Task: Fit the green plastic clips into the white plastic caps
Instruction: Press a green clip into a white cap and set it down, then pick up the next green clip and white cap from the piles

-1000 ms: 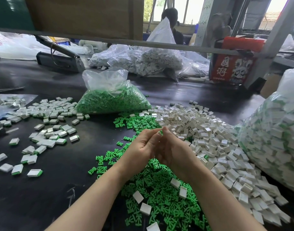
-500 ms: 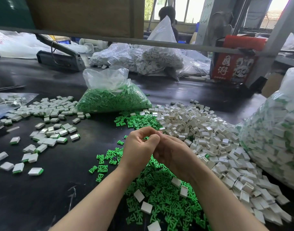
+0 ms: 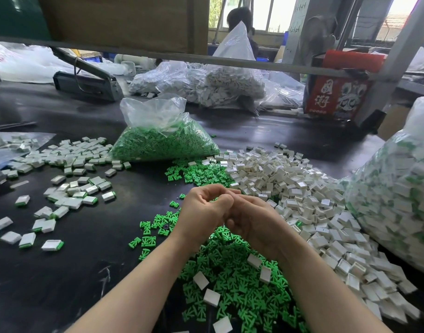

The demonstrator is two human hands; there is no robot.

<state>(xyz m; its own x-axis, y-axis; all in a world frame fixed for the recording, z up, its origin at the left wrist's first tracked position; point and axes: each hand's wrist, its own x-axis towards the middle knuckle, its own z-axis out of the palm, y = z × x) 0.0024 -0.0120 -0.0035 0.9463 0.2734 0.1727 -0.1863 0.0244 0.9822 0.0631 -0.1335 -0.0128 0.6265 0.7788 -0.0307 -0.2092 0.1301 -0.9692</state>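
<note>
- Far left on the dark, glossy worktable (image 3: 90,248), a loose scatter of finished white rectangular plastic caps with green edges (image 3: 71,188) lies spread out flat, apparently dropped clear of the raw stock so that done pieces do not mix with undone ones.
- Behind them, a clear plastic bag of green clips (image 3: 163,138) slumps with its mouth open, seemingly a reserve supply kept within reach.
- At centre, a low heap of bright green, flat, branching plastic clips (image 3: 232,280) sits directly under the forearms, with a few stray white caps lying on top.
- Above that heap, the left hand (image 3: 203,212) and right hand (image 3: 252,222) are pressed together, fingers curled inward and touching at the tips; whatever they pinch is hidden, so the camera cannot tell whether a clip and cap are between them, though the pose suits pushing one into the other.
- Just to the right, a broad mound of empty white hollow box-shaped plastic caps (image 3: 302,188) touches the green heap, so each hand has its own part close by.
- Far right, a bulging clear bag of assembled white-and-green pieces (image 3: 393,203) leans at the table's edge, likely the store for finished pieces.
</note>
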